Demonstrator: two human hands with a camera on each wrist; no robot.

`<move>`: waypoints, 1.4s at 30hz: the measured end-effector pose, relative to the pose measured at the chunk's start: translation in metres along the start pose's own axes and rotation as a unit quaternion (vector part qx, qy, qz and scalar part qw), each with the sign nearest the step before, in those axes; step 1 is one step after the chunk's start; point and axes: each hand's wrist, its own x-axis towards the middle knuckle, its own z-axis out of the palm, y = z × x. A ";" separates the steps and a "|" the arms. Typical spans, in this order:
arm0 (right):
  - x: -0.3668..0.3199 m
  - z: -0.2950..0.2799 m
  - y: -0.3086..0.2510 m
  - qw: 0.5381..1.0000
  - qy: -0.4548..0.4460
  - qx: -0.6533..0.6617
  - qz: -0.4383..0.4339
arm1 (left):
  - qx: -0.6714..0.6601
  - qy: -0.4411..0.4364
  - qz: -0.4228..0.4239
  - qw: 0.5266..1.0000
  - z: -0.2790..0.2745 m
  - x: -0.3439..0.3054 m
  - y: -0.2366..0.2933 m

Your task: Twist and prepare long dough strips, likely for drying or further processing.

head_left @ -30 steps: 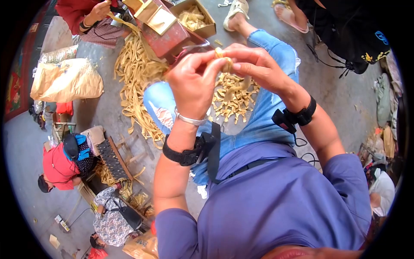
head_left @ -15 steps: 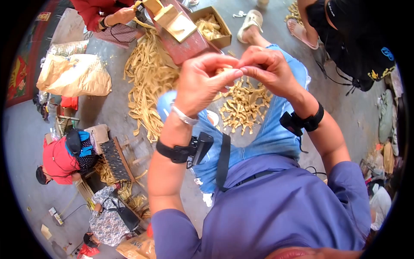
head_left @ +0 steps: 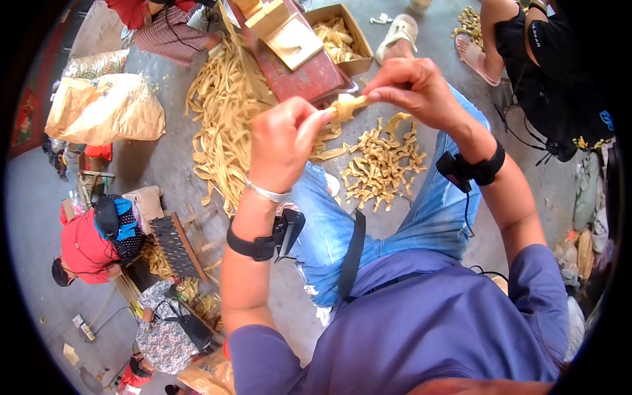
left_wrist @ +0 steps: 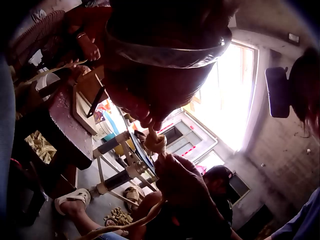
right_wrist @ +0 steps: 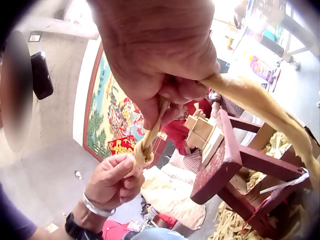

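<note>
A soft tan strip tied in a knot [head_left: 344,106] stretches between both hands, held up in front of the person's knees. My left hand [head_left: 283,141], with a pale bracelet at its wrist, pinches the short end between thumb and curled fingers. On the other side, my right hand [head_left: 416,91] grips the strip close by the knot. In the right wrist view, a long tail of the strip [right_wrist: 260,102] runs out past the right hand. On the floor between the legs lies a pile of small knotted pieces [head_left: 382,164].
Long loose strips [head_left: 224,125] heap on the floor at the left, beside a red bench [head_left: 289,72] with a wooden block tool [head_left: 289,43] on it. A cardboard box [head_left: 355,62] holds more strips. Other people sit around, one in black [head_left: 546,92] at the right.
The hands were close together around the strip; now they have drawn apart, and the knot shows between them. The head view has shifted slightly.
</note>
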 end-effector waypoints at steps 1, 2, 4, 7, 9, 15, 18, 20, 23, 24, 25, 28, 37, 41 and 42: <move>0.000 -0.003 0.002 1.000 0.000 0.003 0.031 | -0.042 -0.008 -0.038 0.998 -0.004 -0.001 -0.006; 0.000 -0.005 0.002 0.998 0.001 0.005 0.060 | -0.084 -0.015 -0.074 0.994 -0.007 -0.003 -0.010; 0.004 0.002 -0.003 0.998 -0.006 0.011 0.069 | -0.194 0.010 -0.069 0.978 -0.006 0.002 -0.010; 0.016 0.014 -0.006 0.999 -0.003 0.041 -0.001 | -0.312 0.042 -0.045 0.948 0.003 0.018 0.001; 0.026 0.017 -0.011 0.999 -0.014 0.027 -0.032 | -0.368 -0.030 -0.079 0.926 -0.001 0.025 0.010; 0.048 -0.003 -0.013 0.992 -0.072 -0.056 -0.087 | -0.341 -0.076 -0.155 0.924 -0.012 0.023 -0.006; 0.057 -0.006 -0.002 0.993 -0.062 -0.061 -0.082 | -0.360 -0.047 -0.151 0.920 -0.013 0.024 -0.021; 0.064 -0.006 0.007 0.994 -0.059 -0.061 -0.066 | -0.348 -0.033 -0.147 0.925 -0.014 0.033 -0.029; 0.101 -0.004 0.027 0.998 -0.024 -0.064 0.002 | -0.296 0.019 -0.134 0.946 -0.016 0.076 -0.044; 0.112 0.000 0.037 0.998 -0.015 -0.063 -0.010 | -0.283 0.021 -0.142 0.949 -0.017 0.088 -0.052; 0.124 0.005 0.050 0.998 -0.004 -0.064 -0.024 | -0.288 0.027 -0.142 0.947 -0.017 0.098 -0.060; 0.141 0.013 0.070 0.999 0.012 -0.049 -0.014 | -0.304 0.034 -0.144 0.941 -0.016 0.114 -0.077; 0.152 0.016 0.100 0.974 0.100 -0.204 -0.022 | -0.256 -0.003 -0.223 0.941 -0.017 0.124 -0.101; 0.129 -0.005 0.068 0.985 0.105 0.029 0.130 | -0.450 -0.063 -0.242 0.858 -0.012 0.084 -0.078; 0.121 -0.006 0.056 0.966 0.108 0.186 0.147 | -0.472 -0.118 -0.223 0.845 -0.007 0.075 -0.072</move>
